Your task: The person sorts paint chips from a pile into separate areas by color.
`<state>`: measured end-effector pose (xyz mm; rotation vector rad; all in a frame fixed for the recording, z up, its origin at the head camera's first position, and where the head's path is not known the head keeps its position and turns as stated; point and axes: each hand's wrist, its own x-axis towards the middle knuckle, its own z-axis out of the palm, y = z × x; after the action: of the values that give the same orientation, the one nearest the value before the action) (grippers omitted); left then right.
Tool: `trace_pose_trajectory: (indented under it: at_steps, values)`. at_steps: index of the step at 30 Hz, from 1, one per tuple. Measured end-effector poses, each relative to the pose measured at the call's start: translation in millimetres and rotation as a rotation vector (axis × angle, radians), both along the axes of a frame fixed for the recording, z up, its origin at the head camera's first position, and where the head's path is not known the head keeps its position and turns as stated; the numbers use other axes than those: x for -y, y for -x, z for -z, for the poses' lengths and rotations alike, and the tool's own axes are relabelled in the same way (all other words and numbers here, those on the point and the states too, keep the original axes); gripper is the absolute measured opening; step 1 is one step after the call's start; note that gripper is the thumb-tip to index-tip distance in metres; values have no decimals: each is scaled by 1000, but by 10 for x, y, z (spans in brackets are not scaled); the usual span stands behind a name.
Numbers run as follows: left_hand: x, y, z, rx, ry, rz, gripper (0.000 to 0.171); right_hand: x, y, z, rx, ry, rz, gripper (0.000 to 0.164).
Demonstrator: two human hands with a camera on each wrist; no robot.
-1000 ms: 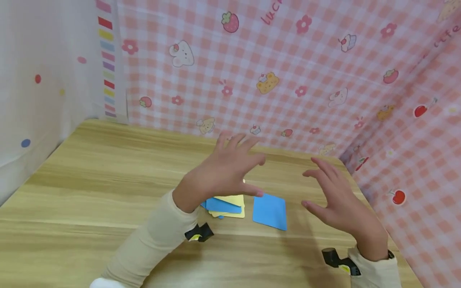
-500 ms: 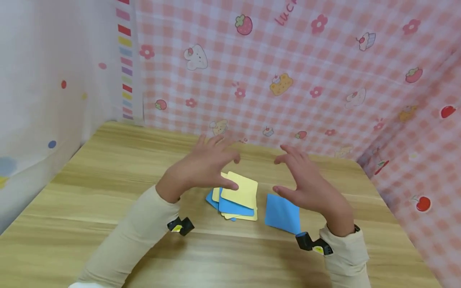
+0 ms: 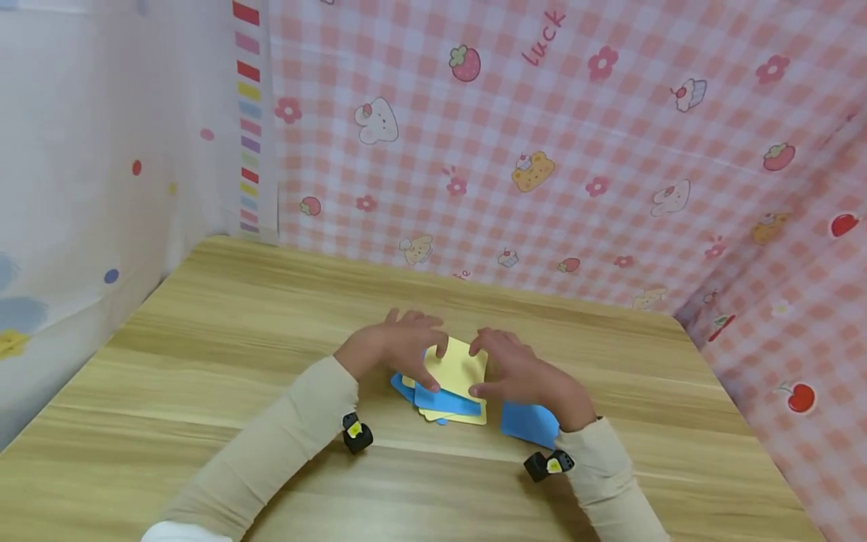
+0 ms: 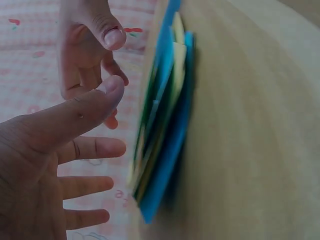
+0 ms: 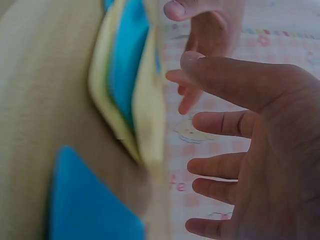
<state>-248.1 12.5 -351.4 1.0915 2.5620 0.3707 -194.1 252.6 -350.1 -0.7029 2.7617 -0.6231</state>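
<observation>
A loose pile of square blue and yellow cards [image 3: 460, 365] lies on the table, a yellow one uppermost. My left hand [image 3: 401, 345] is over the pile's left side, my right hand [image 3: 527, 374] at its right. Both have fingers spread and slightly bent, holding nothing. In the left wrist view, a gap separates the fingers of my left hand [image 4: 55, 150] from the uneven stack [image 4: 172, 125]. A separate blue card [image 3: 524, 423] lies right of the pile, partly hidden under my right forearm. The right wrist view shows that blue card [image 5: 90, 205] below the pile, apart from my right hand [image 5: 265, 150].
The wood-grain table [image 3: 271, 316] meets a pink checked cloth wall [image 3: 420, 135] behind and another at the right. A white dotted wall [image 3: 81, 188] borders its left. Small black devices [image 3: 355, 433] are strapped to both wrists.
Both hands have come down toward the pile. The right hand has moved left, past the separate blue card, and the hands are closer together. The cards appear unmoved; the head view has shifted.
</observation>
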Motion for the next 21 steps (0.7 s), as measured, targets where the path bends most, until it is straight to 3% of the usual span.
trace_pose_trajectory:
  at_steps: [7,13,17,21]
  values:
    - [-55,11,91,3,19,11,39,67,14,175,42,-94,17,52]
    - [-60,28,102,14,1,6,38,65,47,233,12,-109,1,48]
    - [-40,25,70,13,-20,22,37,44,65,207,-36,-101,-22,47]
    - [12,-11,-74,-45,-53,37,38,26,15,20,-103,-75,-27,47]
